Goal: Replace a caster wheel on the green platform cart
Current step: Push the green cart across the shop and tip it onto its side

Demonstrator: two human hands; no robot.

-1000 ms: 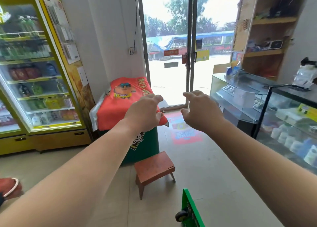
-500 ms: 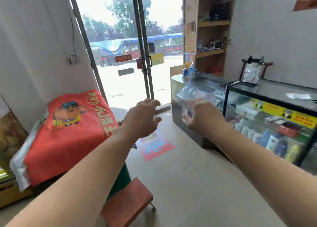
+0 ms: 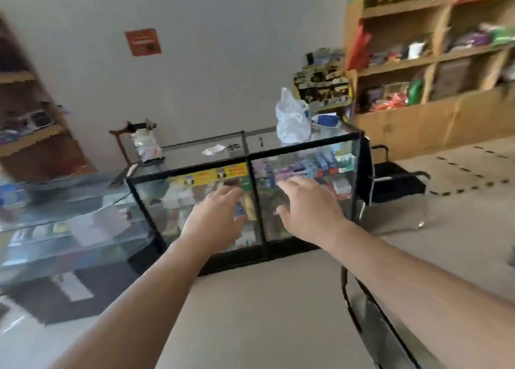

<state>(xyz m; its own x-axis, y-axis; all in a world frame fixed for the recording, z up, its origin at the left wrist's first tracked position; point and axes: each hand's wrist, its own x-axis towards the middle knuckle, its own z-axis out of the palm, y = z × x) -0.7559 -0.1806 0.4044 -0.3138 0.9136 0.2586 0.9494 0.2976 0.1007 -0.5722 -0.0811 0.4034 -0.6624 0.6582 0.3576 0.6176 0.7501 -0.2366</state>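
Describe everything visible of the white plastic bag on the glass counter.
The white plastic bag looks like thin, crumpled, slightly see-through film, bunched to a peak on top. It stands upright on the glass top of the black-framed display case, near its right end. A blue and white packet lies close beside it; whether they touch is unclear. Neither the left hand nor the right hand touches it.

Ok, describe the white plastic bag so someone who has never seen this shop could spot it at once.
Find the black-framed glass display counter in front of the grey wall. On its top, at the end nearest the wooden shelves, stands the white plastic bag. It is the only tall, crumpled thing there; the paper slip further left lies flat.
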